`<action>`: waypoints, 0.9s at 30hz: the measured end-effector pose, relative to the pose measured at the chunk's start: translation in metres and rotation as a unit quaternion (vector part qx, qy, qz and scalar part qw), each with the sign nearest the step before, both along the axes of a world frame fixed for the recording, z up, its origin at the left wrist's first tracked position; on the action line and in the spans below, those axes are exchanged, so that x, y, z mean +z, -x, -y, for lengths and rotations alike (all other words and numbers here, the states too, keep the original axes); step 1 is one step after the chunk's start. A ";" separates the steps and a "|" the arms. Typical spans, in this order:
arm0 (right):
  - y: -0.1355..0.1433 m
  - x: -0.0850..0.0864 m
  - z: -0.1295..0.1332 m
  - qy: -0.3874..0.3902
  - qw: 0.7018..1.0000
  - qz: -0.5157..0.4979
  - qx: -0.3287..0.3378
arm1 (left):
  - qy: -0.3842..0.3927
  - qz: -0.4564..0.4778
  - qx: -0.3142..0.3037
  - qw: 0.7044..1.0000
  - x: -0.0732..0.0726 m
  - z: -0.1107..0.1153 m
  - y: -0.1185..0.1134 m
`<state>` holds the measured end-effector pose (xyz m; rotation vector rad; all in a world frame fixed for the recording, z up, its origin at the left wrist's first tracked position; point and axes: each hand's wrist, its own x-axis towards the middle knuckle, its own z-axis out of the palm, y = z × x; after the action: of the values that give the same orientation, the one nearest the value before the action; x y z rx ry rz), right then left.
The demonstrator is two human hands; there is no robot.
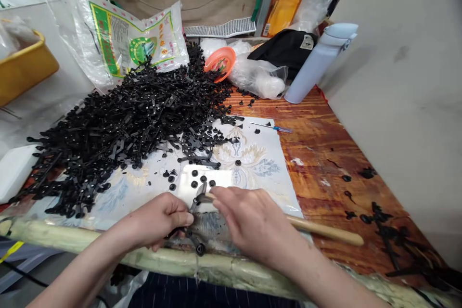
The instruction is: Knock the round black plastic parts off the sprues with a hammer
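Note:
My left hand, at the lower middle, is closed round small black plastic parts; one with a round end sticks out below its fingers. Just right of it, my right hand is wrapped over a hammer, whose wooden handle extends to the right beneath the wrist. The small metal head touches or nearly touches the held black part. Behind the hands, several round black pieces lie on a white pad. A large heap of black parts covers the left and middle of the table.
A printed plastic bag lies behind the heap. An orange dish, a clear bag and a pale blue bottle stand farther back. A pen and loose black pieces lie right. A padded edge runs in front.

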<state>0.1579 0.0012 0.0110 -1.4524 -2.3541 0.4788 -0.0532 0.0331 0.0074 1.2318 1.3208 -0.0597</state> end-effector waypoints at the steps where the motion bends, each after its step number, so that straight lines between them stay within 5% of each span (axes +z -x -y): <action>1: -0.008 -0.001 -0.001 -0.010 1.000 -0.017 -0.013 | 0.003 0.017 0.023 1.000 0.001 0.002 0.001; 6: -0.061 -0.022 -0.004 -0.103 0.988 0.065 -0.097 | -0.004 0.191 0.228 0.955 0.006 0.015 0.004; 10: -0.077 -0.043 0.000 -0.087 0.987 0.115 -0.075 | -0.011 0.305 0.398 0.865 0.007 0.024 -0.004; 14: -0.053 -0.035 0.014 -0.091 0.990 -0.015 -0.110 | 0.004 0.347 0.549 0.761 0.011 0.028 -0.021; 17: -0.010 -0.019 0.027 0.088 0.965 -0.233 -0.082 | 0.016 0.369 0.623 0.689 0.013 0.030 -0.033; 19: 0.021 -0.015 0.031 0.237 0.886 -0.389 -0.088 | 0.024 0.368 0.650 0.665 0.012 0.033 -0.038; 21: 0.043 -0.018 0.031 0.319 0.784 -0.519 -0.117 | 0.025 0.371 0.635 0.677 0.008 0.040 -0.040; 23: 0.050 -0.022 0.028 0.344 0.706 -0.602 -0.141 | 0.018 0.376 0.572 0.728 0.006 0.052 -0.036; 25: 0.041 -0.022 0.024 0.352 0.687 -0.617 -0.155 | -0.006 0.330 0.480 0.813 0.008 0.068 -0.029; 27: 0.026 -0.014 0.022 0.371 0.724 -0.559 -0.162 | -0.090 0.195 0.378 0.901 0.017 0.083 -0.021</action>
<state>0.1317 -0.0205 -0.0030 -1.1810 -0.9033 1.7198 -0.0323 -0.0495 0.0239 0.7458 1.3771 0.8392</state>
